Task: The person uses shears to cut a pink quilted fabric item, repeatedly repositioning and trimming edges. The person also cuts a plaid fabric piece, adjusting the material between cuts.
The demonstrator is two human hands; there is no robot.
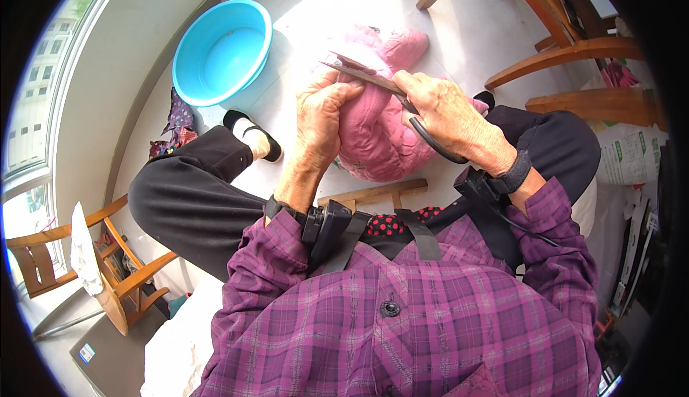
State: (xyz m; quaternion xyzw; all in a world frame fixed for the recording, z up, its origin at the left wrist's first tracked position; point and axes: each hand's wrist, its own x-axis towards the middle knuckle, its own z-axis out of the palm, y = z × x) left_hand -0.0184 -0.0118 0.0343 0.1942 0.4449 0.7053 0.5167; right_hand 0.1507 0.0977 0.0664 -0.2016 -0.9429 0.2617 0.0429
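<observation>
A bunched pink padded garment [379, 133] hangs between my knees, its upper part bright in the sunlight. My left hand [321, 111] pinches a bit of its fabric near the top. In my right hand [444, 111] is a pair of scissors [385, 81] with dark blades and black handles. The blades point left, slightly parted, just above my left fingertips. Whether cloth lies between the blades I cannot tell. The right fingers cover part of the handles.
A blue plastic basin [226, 52] stands on the floor at upper left. Patterned cloth scraps [180, 119] lie below it. Wooden chairs [581, 52] are at upper right, and another wooden chair [145, 276] is at lower left. A low wooden piece [377, 191] lies between my legs.
</observation>
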